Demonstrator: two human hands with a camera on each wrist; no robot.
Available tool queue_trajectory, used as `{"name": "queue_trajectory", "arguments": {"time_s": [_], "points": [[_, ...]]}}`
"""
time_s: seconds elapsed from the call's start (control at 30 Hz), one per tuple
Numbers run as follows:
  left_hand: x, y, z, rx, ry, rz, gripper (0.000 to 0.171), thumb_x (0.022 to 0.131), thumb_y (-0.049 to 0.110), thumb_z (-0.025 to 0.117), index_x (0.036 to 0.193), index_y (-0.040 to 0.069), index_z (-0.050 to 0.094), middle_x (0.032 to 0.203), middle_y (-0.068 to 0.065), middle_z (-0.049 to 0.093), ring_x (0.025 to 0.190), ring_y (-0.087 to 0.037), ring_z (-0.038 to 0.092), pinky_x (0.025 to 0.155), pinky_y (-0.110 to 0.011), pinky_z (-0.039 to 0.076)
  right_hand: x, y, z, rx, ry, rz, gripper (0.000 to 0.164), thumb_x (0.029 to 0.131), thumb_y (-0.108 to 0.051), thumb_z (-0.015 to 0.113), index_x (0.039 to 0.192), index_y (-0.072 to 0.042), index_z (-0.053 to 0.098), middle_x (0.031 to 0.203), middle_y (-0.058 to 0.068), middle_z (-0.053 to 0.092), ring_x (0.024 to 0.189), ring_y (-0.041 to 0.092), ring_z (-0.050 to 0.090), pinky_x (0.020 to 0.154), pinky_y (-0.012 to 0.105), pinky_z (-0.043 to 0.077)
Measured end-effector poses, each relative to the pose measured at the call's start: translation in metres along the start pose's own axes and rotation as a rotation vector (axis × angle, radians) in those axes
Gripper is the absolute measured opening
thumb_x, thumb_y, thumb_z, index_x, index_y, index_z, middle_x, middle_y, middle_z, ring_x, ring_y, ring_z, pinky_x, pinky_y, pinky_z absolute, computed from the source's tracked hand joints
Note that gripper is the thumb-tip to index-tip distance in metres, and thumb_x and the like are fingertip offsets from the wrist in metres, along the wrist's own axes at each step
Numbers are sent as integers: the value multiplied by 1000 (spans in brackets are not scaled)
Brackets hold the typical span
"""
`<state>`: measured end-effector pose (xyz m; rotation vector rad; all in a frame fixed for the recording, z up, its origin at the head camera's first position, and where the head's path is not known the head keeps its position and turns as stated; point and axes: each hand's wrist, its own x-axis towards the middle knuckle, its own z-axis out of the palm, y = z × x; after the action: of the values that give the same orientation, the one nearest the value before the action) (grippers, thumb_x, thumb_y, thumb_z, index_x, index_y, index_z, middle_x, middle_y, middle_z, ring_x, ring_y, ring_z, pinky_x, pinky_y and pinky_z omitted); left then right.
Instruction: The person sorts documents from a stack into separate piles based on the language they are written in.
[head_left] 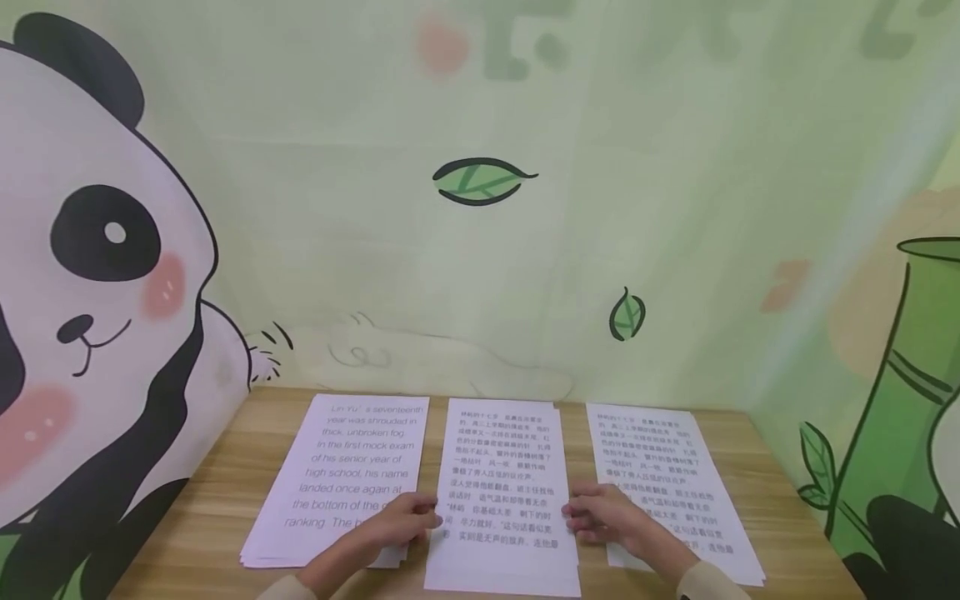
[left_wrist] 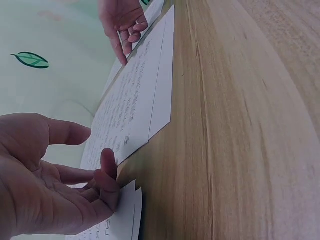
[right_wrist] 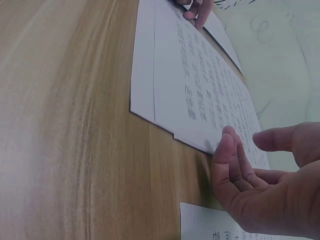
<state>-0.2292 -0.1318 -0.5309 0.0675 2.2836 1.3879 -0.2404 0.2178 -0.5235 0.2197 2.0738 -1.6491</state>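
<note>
The middle stack of printed paper [head_left: 502, 492] lies flat on the table, its sheets slightly out of line at the edges. My left hand [head_left: 401, 523] is at its left edge, fingers loosely bent, partly over the left stack of English-printed sheets [head_left: 337, 475]. On the other side, my right hand [head_left: 611, 517] has its fingertips by the middle stack's right edge, above part of the right stack [head_left: 660, 492]. In the left wrist view, the left thumb stands apart from the fingers [left_wrist: 107, 175]. The right thumb is likewise apart in the right wrist view, with no paper pinched.
The wooden table [head_left: 195, 517] ends at a pale green wall cloth [head_left: 315, 217] printed with a panda [head_left: 97, 250], leaves and bamboo. Strips of bare wood separate the three stacks.
</note>
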Motion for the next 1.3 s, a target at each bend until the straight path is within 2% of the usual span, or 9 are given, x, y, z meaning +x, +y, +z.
{"name": "queue_trajectory", "arguments": {"time_s": [0.23,0.5,0.63,0.8,0.93,1.1,1.2,1.3], "points": [[0,1,1,-27,12,-2,58,96,17,62,143,-13,47,102,-9,65,77,-17,60,70,-28,49,-1,-2,3,-35,-23,-17,62,99,-12,59,148,18,34,111,13,74,86,16,70,78,31,62],[3,5,2,-86,87,20,39,97,15,60,132,-2,61,102,-9,62,79,-19,59,66,-27,46,-8,-6,-4,-71,-52,-66,60,101,-16,57,148,16,35,116,17,71,89,17,69,78,33,62],[7,6,4,-120,126,17,33,94,12,59,124,-2,65,98,-9,63,82,-19,60,66,-28,49,-10,-8,-2,-72,-44,-92,56,102,-17,56,147,13,41,113,15,71,85,14,69,76,31,62],[8,3,6,-140,148,-18,35,98,17,57,127,-2,64,101,-9,68,84,-18,63,69,-30,53,-10,-9,6,-90,-4,-93,48,99,-16,59,140,7,52,105,10,69,82,14,66,71,27,60],[8,-1,6,-139,169,-14,35,101,19,51,128,0,64,103,-8,71,82,-16,65,69,-30,55,-7,-9,10,-81,9,-72,43,98,-15,61,137,5,57,103,9,69,82,15,66,70,27,59],[7,-7,2,-127,203,-36,38,100,13,41,125,-2,65,96,-8,70,81,-17,61,69,-28,48,-3,-6,13,-26,-44,-81,45,99,-14,61,137,7,55,105,10,71,85,14,70,77,31,62],[6,-10,0,-132,218,-81,42,103,18,37,125,-4,64,95,-10,66,84,-19,60,72,-30,49,-3,-3,14,12,-82,-79,48,99,-14,61,139,10,51,109,13,71,89,16,72,84,35,63],[3,-10,-1,-97,211,-94,46,106,25,38,131,-5,61,102,-10,67,94,-22,62,84,-38,52,-2,0,15,41,-123,-77,50,100,-15,60,141,12,47,113,15,70,94,19,73,89,38,62]]}}
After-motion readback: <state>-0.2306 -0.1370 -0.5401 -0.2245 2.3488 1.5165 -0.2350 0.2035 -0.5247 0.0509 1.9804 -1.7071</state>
